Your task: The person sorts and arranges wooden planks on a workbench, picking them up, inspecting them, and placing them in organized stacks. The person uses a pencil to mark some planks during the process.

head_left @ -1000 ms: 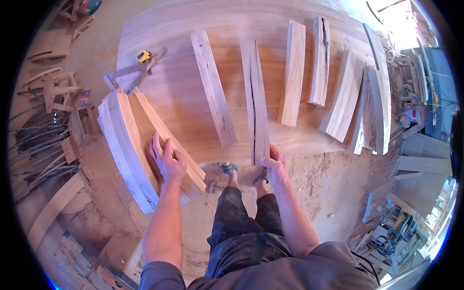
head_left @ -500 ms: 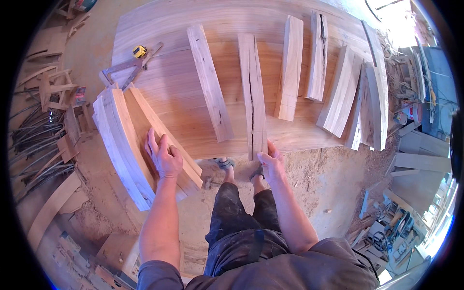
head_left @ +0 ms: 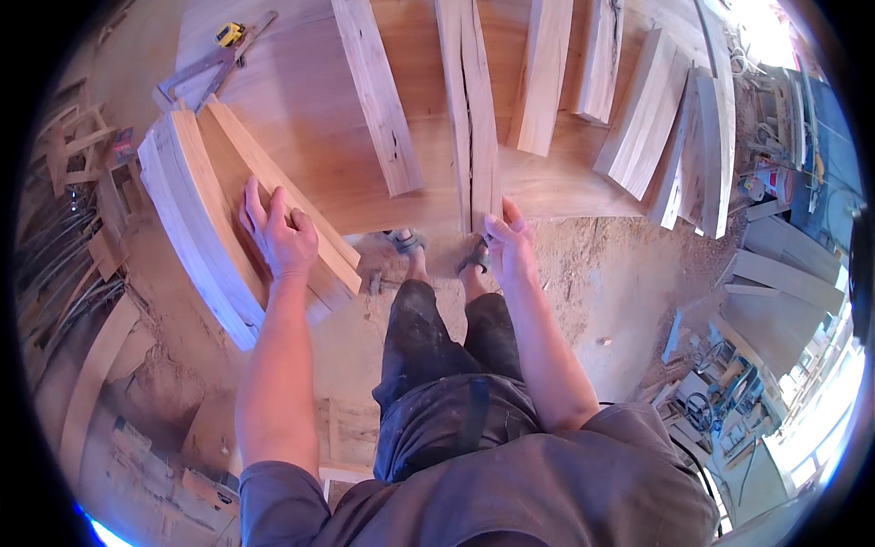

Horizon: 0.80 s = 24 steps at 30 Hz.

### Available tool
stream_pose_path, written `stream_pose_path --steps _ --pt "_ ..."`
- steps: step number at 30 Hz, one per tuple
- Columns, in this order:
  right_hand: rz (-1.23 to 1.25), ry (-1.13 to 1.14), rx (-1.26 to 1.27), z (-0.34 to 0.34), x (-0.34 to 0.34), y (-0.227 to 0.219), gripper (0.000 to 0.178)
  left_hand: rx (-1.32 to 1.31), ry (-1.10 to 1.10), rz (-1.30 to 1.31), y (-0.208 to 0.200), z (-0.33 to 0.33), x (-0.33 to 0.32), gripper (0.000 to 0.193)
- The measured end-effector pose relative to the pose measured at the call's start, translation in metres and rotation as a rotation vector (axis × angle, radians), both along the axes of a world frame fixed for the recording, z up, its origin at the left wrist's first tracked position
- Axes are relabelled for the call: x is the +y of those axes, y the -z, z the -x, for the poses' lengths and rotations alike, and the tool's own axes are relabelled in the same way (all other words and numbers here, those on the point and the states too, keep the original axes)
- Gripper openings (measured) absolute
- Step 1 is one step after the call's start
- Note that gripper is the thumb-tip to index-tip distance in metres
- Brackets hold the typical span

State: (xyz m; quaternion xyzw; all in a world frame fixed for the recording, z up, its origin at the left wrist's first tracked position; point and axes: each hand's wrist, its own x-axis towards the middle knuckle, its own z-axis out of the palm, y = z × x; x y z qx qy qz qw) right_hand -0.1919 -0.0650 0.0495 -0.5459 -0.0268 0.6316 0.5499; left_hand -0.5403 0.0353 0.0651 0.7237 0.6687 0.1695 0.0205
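Observation:
My right hand pinches the near end of a wooden plank with a long dark crack along it. The plank lies lengthwise on a wide wooden panel, its near end at the panel's front edge. My left hand rests, fingers stretched out, on a stack of wooden boards at the panel's left corner. Between the two hands another plank lies on the panel, with small dark knots near its end.
Several more planks lie along the panel's right side. A yellow tape measure and a framing square are at the far left. Scrap wood and rods cover the floor at left; tools and offcuts lie at lower right.
The whole view has shifted, so the panel and planks sit higher in the picture. Both hands keep their places, the left on the stack and the right at the cracked plank's end.

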Motion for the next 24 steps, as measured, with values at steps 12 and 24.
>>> stream_pose_path --steps 12,24 --pt "-0.007 0.195 0.371 -0.010 -0.004 0.000 0.047 0.017 0.023 -0.050 0.003 0.004 0.000 0.040" --pt "-0.085 0.307 0.768 -0.014 0.001 -0.007 0.060 -0.015 0.021 -0.026 0.001 -0.002 0.003 0.039"
